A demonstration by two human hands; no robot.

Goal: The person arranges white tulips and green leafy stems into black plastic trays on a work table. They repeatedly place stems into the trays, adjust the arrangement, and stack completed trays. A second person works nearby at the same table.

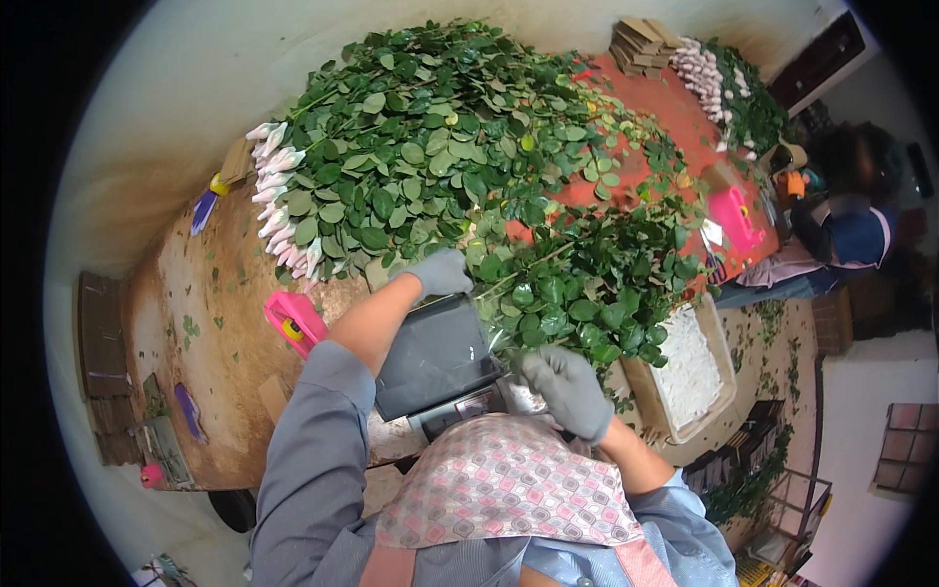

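Note:
My left hand (442, 274), in a grey glove, is closed at the near edge of a big heap of leafy rose stems (430, 147). What its fingers hold is hidden. Just below it lies a dark flat-topped device (435, 357), like a weighing scale, with a panel along its near side. My right hand (569, 393), also gloved in grey, curls its fingers to the right of this device, beside a leafy bunch (597, 293). I cannot make out anything in its grip. Pale pink-white covered buds (279, 201) line the heap's left side.
On the left of the worktable (166, 323) sits a pink dispenser (295, 323); another pink dispenser (734, 220) lies far right. A tray of white material (690, 370) stands to the right. Cardboard pieces (643, 46) are stacked at the back. A co-worker (846, 235) is at the right.

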